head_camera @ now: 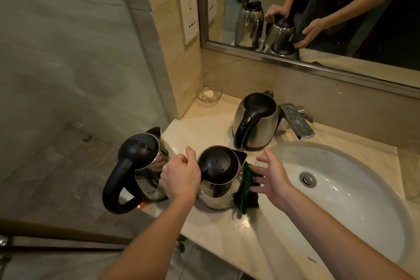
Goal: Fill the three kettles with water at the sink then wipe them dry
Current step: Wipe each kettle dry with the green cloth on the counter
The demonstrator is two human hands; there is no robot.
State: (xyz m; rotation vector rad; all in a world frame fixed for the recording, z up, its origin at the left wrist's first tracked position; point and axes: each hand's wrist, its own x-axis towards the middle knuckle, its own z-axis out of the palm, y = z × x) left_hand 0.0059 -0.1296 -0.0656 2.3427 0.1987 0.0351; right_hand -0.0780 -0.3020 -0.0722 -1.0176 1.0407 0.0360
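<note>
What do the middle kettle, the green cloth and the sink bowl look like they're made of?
Middle kettle: mirror-polished metal body, likely stainless steel, judging by its reflections; matte black lid, probably plastic. Green cloth: soft fabric, shown by folds and fuzzy edges. Sink bowl: glossy white, probably ceramic, with bright highlights.

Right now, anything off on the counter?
Left kettle stands at the counter edge, its handle hanging out past it; a knock could tip it. Green cloth lies bunched against the middle kettle, whose lid carries water drops. Left hand grips that kettle's handle; right hand is open.
</note>
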